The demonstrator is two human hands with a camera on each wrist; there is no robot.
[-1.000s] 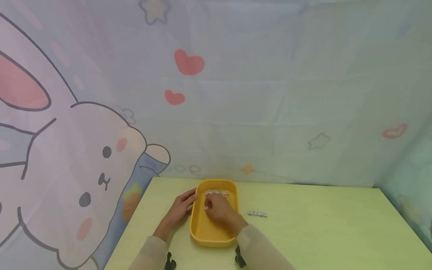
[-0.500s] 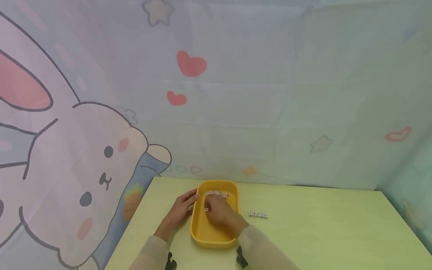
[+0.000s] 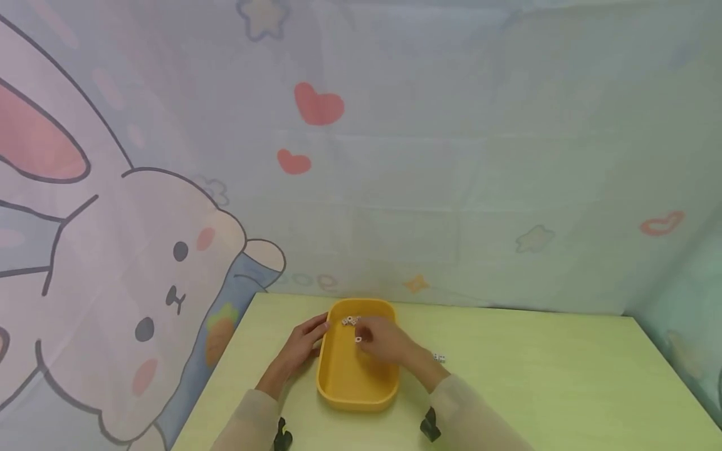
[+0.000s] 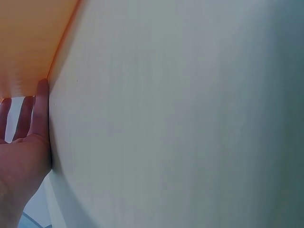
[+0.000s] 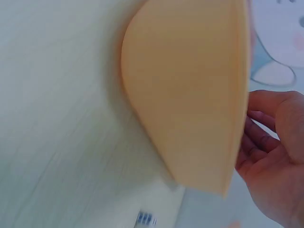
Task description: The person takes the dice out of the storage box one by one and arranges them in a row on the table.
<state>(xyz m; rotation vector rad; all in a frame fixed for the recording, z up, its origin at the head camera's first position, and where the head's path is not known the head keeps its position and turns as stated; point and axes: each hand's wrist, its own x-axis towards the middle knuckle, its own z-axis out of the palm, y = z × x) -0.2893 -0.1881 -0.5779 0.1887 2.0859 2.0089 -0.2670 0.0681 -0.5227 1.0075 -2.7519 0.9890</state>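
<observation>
A yellow tray stands on the table. My left hand rests against its left side, fingertips at the rim; in the left wrist view straight fingers touch the tray's outer wall. Over the tray, my right hand pinches a small white die between curled fingertips. Several more white dice lie at the tray's far end, partly covered by that hand. In the right wrist view the right hand shows behind the tray wall, its fingertips hidden.
Right of the tray, a short row of dice on the pale green table is partly hidden by my right forearm. A patterned cloth with a rabbit and hearts hangs behind the table's far edge.
My right hand has moved right and slightly up within the tray, carrying the die. Its forearm now covers part of the dice row. The left hand keeps its place on the tray.
</observation>
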